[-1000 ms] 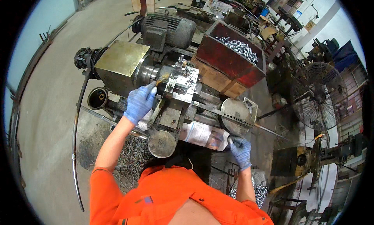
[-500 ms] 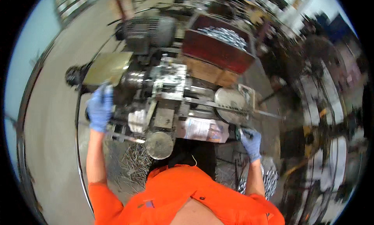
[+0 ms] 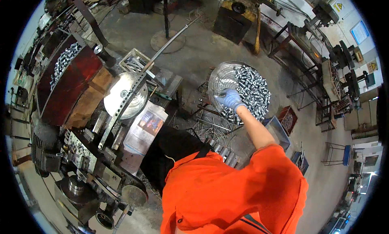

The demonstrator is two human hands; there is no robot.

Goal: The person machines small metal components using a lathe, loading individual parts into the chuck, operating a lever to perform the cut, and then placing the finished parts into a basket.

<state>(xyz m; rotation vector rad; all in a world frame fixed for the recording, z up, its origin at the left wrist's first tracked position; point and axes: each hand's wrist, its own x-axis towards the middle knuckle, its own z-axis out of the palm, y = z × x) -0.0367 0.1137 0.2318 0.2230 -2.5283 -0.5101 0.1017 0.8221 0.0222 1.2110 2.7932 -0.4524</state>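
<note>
My right hand (image 3: 229,98), in a blue-grey glove, is over a round perforated metal basin (image 3: 221,81) to the right of the machine. Its fingers point left and look curled together beside the heap of metal parts; whatever they hold, if anything, is hidden. Short, shiny cylindrical metal parts (image 3: 254,88) fill the basin's right side, while bare perforated metal shows on its left. My left hand is out of view.
At left stands the machine with a round metal disc (image 3: 123,97), a printed paper sheet (image 3: 144,126) and a green-handled tool (image 3: 163,96). A red bin (image 3: 79,82) holds more metal parts. A long rod (image 3: 172,41) juts out past the disc. A blue-grey crate (image 3: 277,132) sits near my right arm.
The view has swung right, away from the machine. My right hand has moved from beside the green-handled tool to the basin. My left hand has left the view.
</note>
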